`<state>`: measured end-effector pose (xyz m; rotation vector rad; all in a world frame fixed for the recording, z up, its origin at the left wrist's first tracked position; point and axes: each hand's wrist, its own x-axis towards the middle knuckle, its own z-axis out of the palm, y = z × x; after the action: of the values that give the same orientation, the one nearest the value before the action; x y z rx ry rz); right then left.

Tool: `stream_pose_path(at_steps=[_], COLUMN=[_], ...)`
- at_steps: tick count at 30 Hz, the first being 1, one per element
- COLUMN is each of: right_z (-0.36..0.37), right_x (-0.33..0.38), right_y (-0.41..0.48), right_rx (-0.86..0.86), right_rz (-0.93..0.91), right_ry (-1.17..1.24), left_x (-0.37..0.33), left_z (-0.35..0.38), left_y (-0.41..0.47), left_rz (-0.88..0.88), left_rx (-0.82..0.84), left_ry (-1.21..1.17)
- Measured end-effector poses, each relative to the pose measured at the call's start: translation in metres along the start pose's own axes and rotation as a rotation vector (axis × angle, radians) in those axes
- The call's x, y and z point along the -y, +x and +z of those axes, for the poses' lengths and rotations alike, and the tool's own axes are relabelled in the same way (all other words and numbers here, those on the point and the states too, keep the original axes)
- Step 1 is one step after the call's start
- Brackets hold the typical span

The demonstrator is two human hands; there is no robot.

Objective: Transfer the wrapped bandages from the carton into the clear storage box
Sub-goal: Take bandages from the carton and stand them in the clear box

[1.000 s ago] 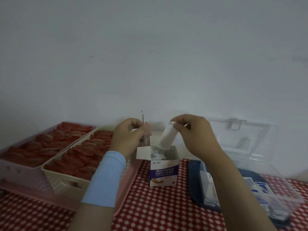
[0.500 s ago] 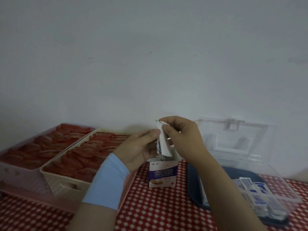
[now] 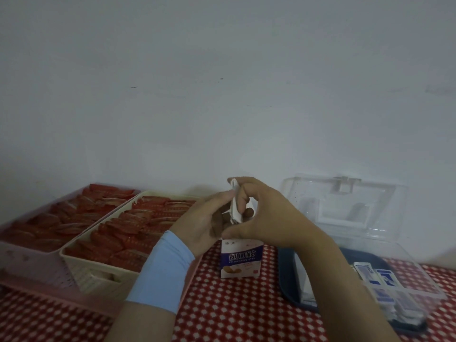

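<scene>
A small white and purple carton [image 3: 241, 260] stands upright on the red checked cloth, its open top hidden behind my hands. Just above it, both hands pinch a stack of white wrapped bandages [image 3: 235, 206] held on edge. My right hand [image 3: 266, 213] grips the stack from the right with thumb and fingers. My left hand [image 3: 204, 220], with a light blue wristband, presses the stack from the left. The clear storage box [image 3: 404, 265] sits at the right on a dark blue tray, its lid up against the wall, with several blue and white wrapped bandages [image 3: 377, 277] inside.
Two baskets full of red packets, a pink one [image 3: 29, 257] and a cream one [image 3: 98, 272], fill the left side on a pink tray. The dark blue tray [image 3: 288, 287] lies under the clear box. A white wall runs close behind everything.
My right hand lifted the bandage stack out of the carton. My left hand left the carton's flap and closed in on the stack, so both hands now hold it above the carton.
</scene>
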<state>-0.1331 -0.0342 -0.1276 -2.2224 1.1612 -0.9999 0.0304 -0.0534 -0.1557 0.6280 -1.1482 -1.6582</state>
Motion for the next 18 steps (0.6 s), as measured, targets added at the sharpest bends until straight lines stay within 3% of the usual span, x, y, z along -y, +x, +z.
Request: stream_pose_path(at_steps=[11, 18], right_z=[0.0042, 0.0003], right_x=[0.0014, 0.0001], right_y=[-0.0001, -0.0045], right_rx=[-0.047, 0.073], right_rz=[-0.087, -0.042], right_ry=[0.004, 0.135], left_x=[0.0, 0.0016], left_z=[-0.0007, 0.001], left_y=[-0.0034, -0.0034], left_rz=[-0.017, -0.014], left_rx=[0.078, 0.076], left_ry=[-0.038, -0.074])
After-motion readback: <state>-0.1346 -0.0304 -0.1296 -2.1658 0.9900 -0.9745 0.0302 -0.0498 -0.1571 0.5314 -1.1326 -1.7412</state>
